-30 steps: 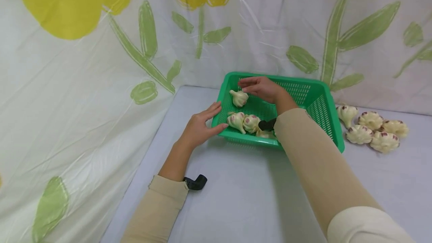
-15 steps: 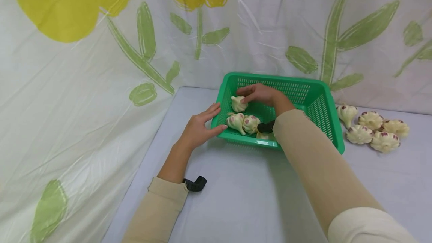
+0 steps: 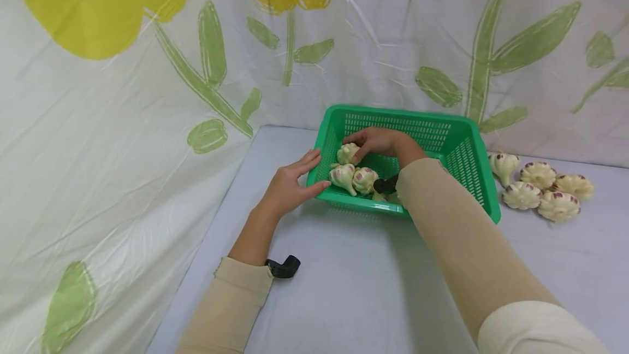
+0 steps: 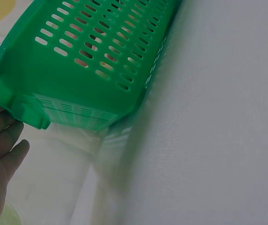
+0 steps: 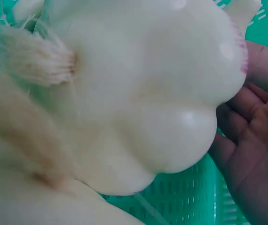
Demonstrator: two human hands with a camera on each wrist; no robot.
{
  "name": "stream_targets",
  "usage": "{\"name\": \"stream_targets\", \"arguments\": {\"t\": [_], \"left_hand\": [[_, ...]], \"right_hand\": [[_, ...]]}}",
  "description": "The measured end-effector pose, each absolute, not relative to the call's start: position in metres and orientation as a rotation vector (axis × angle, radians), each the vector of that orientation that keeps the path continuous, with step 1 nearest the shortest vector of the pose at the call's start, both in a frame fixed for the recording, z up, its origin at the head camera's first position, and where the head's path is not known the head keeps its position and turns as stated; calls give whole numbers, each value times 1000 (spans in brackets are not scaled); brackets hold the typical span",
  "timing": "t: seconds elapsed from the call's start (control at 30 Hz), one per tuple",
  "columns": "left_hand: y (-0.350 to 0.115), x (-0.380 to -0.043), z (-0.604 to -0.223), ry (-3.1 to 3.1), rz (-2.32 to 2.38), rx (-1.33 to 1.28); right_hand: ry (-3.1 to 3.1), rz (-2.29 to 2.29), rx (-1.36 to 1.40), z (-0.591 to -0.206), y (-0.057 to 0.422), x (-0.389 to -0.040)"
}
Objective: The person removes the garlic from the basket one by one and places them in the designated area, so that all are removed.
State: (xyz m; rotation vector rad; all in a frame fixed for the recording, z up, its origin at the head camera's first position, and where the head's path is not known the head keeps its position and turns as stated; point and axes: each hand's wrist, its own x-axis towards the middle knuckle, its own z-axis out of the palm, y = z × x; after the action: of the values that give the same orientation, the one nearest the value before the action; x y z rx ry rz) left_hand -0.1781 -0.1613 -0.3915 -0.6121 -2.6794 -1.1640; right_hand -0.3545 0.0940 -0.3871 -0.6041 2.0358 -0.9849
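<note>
The right hand (image 3: pixel 375 142) pinches a garlic bulb (image 3: pixel 346 153) inside a green basket (image 3: pixel 466 165) whose rim (image 3: pixel 363 204) the relaxed left hand (image 3: pixel 289 184) touches.

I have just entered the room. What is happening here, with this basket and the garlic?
A person's right hand is inside a green plastic basket, gripping a garlic bulb toward its left end. The left hand touches the basket at that end. Nearer the person, two more bulbs show clearly in the basket, and another is partly hidden by the right forearm. Five bulbs lie on the table to the right of the basket.
</note>
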Motion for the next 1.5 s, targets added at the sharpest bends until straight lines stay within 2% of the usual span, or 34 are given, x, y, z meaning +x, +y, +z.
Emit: {"name": "stream_targets", "arguments": {"t": [0.8,1.5], "left_hand": [[-162,-179,-391,-2683,-1168,-602],[-161,-176,-390,-2712,-1203,-587]], "right_hand": [[2048,-833,-641,-377,85,-348],[2105,-898,-607,-374,91,-345]]}}
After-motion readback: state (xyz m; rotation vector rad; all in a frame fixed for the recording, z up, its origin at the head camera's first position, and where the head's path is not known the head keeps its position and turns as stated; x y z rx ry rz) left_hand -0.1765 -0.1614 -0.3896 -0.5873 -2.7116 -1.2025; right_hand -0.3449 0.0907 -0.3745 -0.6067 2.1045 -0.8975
